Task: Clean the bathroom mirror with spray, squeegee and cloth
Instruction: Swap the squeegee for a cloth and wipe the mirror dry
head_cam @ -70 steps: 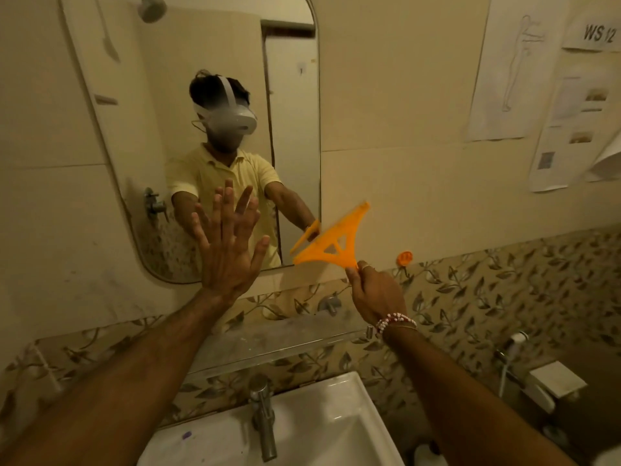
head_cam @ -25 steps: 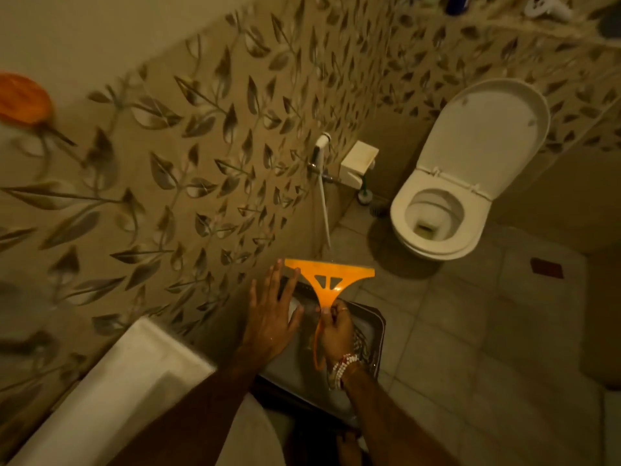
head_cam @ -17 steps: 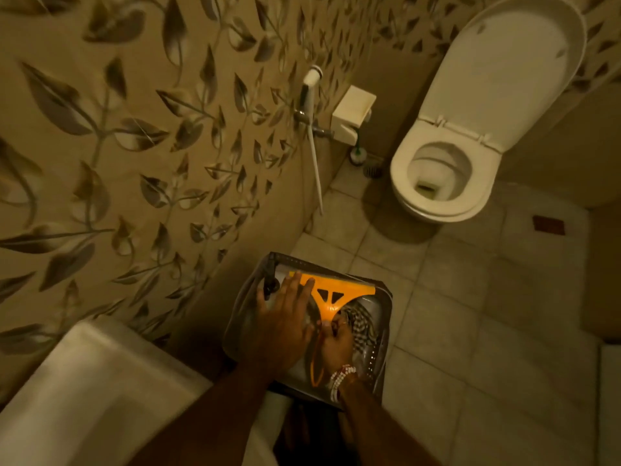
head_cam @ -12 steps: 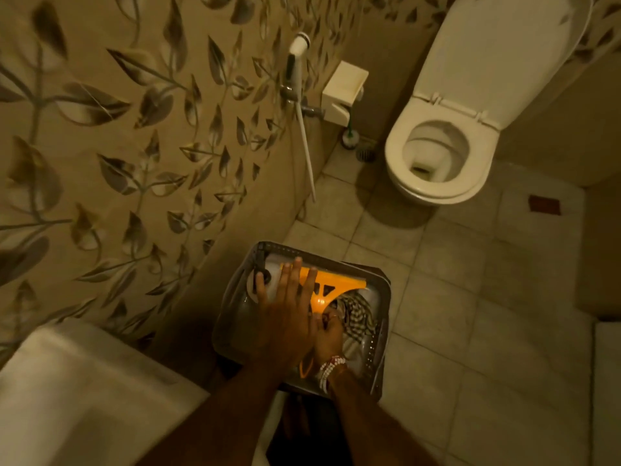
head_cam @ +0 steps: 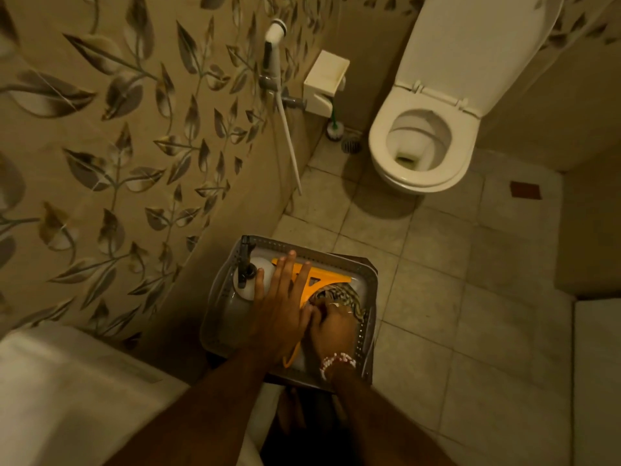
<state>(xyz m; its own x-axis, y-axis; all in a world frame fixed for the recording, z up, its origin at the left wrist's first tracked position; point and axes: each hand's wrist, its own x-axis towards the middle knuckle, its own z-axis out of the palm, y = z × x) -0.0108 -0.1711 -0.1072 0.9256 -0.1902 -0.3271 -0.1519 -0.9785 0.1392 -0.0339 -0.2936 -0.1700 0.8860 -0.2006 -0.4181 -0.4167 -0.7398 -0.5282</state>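
Note:
A grey perforated basket (head_cam: 368, 334) stands on the floor below me. In it lie the orange squeegee (head_cam: 327, 276), a white spray bottle (head_cam: 260, 272) with a dark trigger head, and a checked cloth (head_cam: 347, 295). My left hand (head_cam: 280, 307) hovers flat, fingers spread, over the squeegee's neck and the bottle, holding nothing. My right hand (head_cam: 334, 327), with a bead bracelet, is curled into the checked cloth just right of the squeegee's handle. The mirror is out of view.
A white sink edge (head_cam: 67, 381) is at lower left and the leaf-patterned wall (head_cam: 117, 146) runs along the left. Ahead are an open toilet (head_cam: 420, 146), a hand-spray hose (head_cam: 289, 136), a toilet brush (head_cam: 334, 127) and a floor drain (head_cam: 351, 144) on tiled floor.
I turned from the mirror down to the floor basket. The squeegee went from my raised right hand into the basket, and my right hand shifted off its handle onto the cloth.

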